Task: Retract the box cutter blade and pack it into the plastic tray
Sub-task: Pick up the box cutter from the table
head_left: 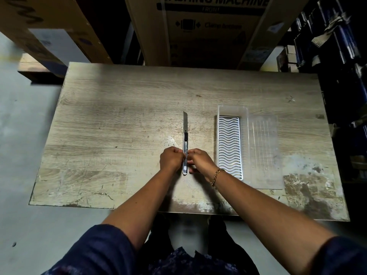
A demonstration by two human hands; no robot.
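Right of the silver box cutter (185, 142) with its black slider, the clear plastic tray (232, 110) holds a white wavy-lined insert (229, 144), beside a clear ribbed lid (265, 149), all on the pale grey-brown wood-grain table (119, 120).

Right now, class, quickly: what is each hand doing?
Left hand: closed, gripping the slim silver box cutter near its rear end.
Right hand: fingers pinching the same handle from the other side.

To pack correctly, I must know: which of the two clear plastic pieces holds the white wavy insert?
The plastic tray, the piece nearer the box cutter. The flat lid beyond it holds nothing.
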